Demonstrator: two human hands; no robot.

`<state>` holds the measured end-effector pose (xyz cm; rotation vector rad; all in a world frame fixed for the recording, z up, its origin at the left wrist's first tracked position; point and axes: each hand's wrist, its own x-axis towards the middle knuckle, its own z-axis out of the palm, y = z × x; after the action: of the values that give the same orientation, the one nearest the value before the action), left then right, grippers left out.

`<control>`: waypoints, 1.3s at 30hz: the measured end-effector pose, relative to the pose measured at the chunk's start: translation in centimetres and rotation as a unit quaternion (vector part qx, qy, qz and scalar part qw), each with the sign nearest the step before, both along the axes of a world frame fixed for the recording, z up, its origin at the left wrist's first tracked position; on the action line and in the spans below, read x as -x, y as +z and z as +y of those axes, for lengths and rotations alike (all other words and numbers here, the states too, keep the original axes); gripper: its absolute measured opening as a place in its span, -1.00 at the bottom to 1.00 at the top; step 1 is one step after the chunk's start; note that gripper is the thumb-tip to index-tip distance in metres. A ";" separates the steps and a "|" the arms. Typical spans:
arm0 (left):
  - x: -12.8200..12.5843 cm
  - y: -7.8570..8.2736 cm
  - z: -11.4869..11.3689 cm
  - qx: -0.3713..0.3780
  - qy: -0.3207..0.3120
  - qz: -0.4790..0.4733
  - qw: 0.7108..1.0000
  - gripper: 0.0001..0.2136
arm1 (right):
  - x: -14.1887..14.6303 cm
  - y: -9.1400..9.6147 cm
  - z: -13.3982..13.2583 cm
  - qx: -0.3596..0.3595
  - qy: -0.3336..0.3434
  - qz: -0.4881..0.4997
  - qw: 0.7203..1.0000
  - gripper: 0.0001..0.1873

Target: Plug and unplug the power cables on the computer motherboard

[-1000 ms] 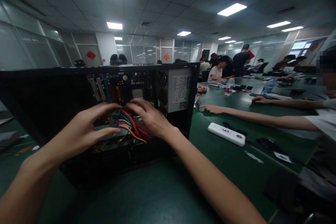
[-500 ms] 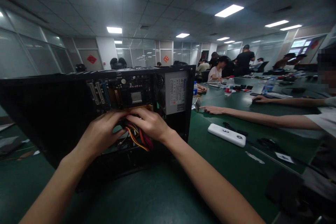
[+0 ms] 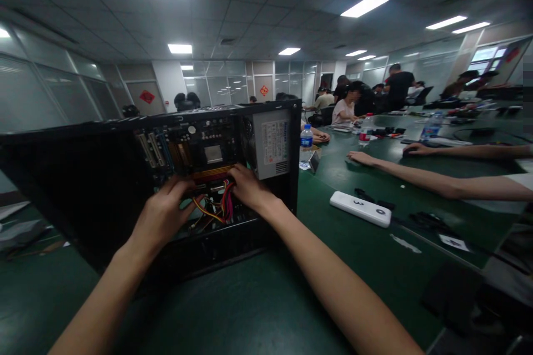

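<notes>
A black computer case (image 3: 233, 244) stands open-sided in front of me, showing its motherboard (image 3: 214, 134) and a silver power supply (image 3: 275, 147). My left hand (image 3: 160, 211) reaches inside, at the left end of the orange and yellow memory slots (image 3: 212, 173). Its thumb is apart from its blurred fingers, and I see nothing held. At the slots' right end, my right hand (image 3: 250, 191) has its fingers bent and close together. What they grip, if anything, is hidden. A bundle of red, pink and yellow cables (image 3: 227, 205) hangs between the hands, close to the right fingertips.
On the green table (image 3: 333, 266), a white power strip (image 3: 360, 209) lies right of the case, near dark cables. Behind it are a blue-capped bottle (image 3: 306, 138) and a red-capped bottle (image 3: 365, 128). Another person's arms (image 3: 416, 177) reach in from the right. More people sit farther back.
My hands have moved apart from above the cables to opposite ends of the memory slots, uncovering slots and cables. The neighbouring person's nearer hand has drawn back to the right.
</notes>
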<state>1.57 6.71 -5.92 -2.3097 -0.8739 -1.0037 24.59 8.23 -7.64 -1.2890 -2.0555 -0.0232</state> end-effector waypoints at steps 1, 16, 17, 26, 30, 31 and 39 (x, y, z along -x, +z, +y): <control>0.0 -0.1 0.2 0.004 -0.002 -0.010 1.000 -0.76 | 0.0 -0.1 0.1 0.001 -0.002 0.003 1.000 -0.70; 0.6 -0.6 1.0 0.105 -0.006 -0.095 0.990 -0.71 | -0.2 -0.3 0.4 0.006 -0.007 0.009 1.000 -0.76; 0.6 -0.7 1.0 0.105 -0.012 -0.094 0.990 -0.71 | -0.2 -0.4 0.5 0.005 -0.007 0.010 1.000 -0.76; -0.2 -0.7 0.1 0.114 -0.003 -0.093 0.989 -0.66 | -0.4 -0.5 0.8 0.013 -0.021 -0.017 1.000 -0.74; -0.8 -1.0 1.0 0.115 0.002 -0.068 0.991 -0.69 | -0.3 -0.4 0.4 0.015 -0.035 -0.041 0.998 -0.72; -1.1 -1.1 1.5 0.121 0.000 -0.051 0.991 -0.69 | -0.3 -0.3 0.2 0.017 -0.036 -0.044 0.998 -0.71; -3.1 -0.6 5.4 0.215 -0.019 0.059 0.975 -0.71 | -0.3 -0.4 0.7 0.032 -0.026 -0.036 0.998 -0.72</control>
<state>4.67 12.10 -6.55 -2.7209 -1.0878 -0.7335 24.85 8.90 -8.01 -1.4001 -2.0982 -0.0285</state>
